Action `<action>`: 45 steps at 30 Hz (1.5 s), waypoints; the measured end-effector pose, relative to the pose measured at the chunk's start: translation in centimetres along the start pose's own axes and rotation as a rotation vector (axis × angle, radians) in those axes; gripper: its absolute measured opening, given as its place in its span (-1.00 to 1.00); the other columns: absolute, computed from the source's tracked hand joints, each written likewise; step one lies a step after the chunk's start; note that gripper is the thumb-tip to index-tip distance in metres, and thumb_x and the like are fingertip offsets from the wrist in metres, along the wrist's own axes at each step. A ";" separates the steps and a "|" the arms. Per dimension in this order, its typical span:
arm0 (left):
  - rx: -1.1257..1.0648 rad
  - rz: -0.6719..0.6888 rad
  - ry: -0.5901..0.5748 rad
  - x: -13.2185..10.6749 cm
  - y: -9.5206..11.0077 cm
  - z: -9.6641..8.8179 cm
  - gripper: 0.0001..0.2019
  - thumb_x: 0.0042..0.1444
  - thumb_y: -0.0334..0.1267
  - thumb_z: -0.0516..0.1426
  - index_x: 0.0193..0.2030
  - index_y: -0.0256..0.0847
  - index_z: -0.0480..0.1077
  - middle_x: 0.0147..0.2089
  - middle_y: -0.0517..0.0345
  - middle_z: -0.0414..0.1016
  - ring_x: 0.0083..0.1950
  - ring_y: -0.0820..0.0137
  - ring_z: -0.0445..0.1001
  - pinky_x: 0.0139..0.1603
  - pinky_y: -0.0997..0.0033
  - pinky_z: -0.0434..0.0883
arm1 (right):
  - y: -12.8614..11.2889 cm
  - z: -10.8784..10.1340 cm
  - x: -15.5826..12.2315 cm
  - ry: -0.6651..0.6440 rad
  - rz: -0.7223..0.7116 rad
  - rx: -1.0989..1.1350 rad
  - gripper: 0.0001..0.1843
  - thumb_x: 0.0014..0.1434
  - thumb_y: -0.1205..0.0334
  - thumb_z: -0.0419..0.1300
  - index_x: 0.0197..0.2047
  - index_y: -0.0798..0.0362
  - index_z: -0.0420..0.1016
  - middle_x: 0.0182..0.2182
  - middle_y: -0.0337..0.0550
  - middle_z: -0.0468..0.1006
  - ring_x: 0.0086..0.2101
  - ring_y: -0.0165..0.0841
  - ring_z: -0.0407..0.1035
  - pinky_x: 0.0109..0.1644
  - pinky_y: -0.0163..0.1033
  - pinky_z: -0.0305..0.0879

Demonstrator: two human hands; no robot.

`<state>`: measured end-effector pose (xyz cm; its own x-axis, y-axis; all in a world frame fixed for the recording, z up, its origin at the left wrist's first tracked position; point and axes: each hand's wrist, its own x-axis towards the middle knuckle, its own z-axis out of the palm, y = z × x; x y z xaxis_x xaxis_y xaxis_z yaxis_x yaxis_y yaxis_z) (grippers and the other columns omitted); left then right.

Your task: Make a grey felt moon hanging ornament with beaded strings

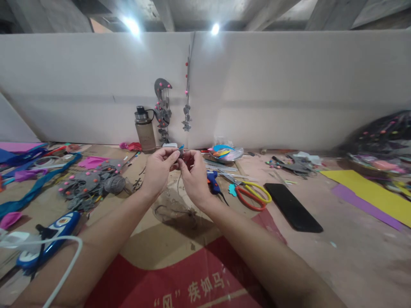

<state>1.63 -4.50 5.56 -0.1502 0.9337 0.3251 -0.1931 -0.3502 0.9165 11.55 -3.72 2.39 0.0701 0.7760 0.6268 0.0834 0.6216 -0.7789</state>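
Observation:
My left hand (159, 169) and my right hand (196, 177) meet above the cardboard, fingertips pinched together. Between them is a small grey piece (181, 152) with a bit of blue at its top, mostly covered by the fingers. From it a thin grey cord (178, 184) hangs down towards a loose tangle of cord (175, 212) lying on the cardboard. Close to my right hand lies a blue glue gun (213, 182), partly hidden. Beside it are scissors (253, 194) with red and yellow handles.
A bottle (145, 132) stands by the white partition (272, 85), where grey hanging ornaments (163, 111) are fixed. Grey decorated pieces (86, 184) and a ball of cord (114, 184) lie left. A blue-and-white power strip (51, 239) is near left, a black phone (293, 207) right.

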 end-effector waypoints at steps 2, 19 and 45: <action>-0.011 0.017 -0.020 -0.2 0.0 0.1 -0.80 -0.07 -0.21 0.26 -0.30 -0.25 0.46 -0.39 0.18 0.50 -0.39 0.52 0.44 -0.37 0.54 0.42 | 0.1 -0.3 0.2 0.020 -0.016 -0.049 -0.87 0.18 0.19 0.10 -0.23 0.04 0.25 -0.29 -0.18 0.35 -0.29 -0.39 0.25 -0.20 -0.24 0.27; 0.515 0.195 0.112 -1.0 0.6 0.0 -0.82 0.00 -0.18 0.20 -0.29 -0.20 0.53 -0.34 0.10 0.54 -0.36 0.42 0.46 -0.39 0.50 0.40 | -0.1 -1.1 0.3 -0.043 -0.183 -0.244 -0.94 0.19 0.27 0.01 -0.23 0.02 0.24 -0.33 -0.18 0.38 -0.32 -0.38 0.29 -0.20 -0.21 0.25; -0.075 -0.066 0.042 -0.8 1.3 0.8 -0.76 -0.15 -0.18 0.30 -0.39 -0.27 0.44 -0.40 0.15 0.48 -0.34 0.42 0.48 -0.28 0.35 0.51 | 0.6 -2.6 0.7 -0.056 -0.491 -0.355 -0.71 0.27 0.31 -0.01 0.01 -0.10 0.38 -0.21 -0.10 0.43 -0.17 -0.31 0.33 -0.06 -0.12 0.34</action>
<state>2.28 -5.63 6.73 -0.1752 0.9514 0.2531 -0.2758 -0.2942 0.9151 14.23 -3.12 2.44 -0.1118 0.4181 0.9015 0.4201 0.8420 -0.3384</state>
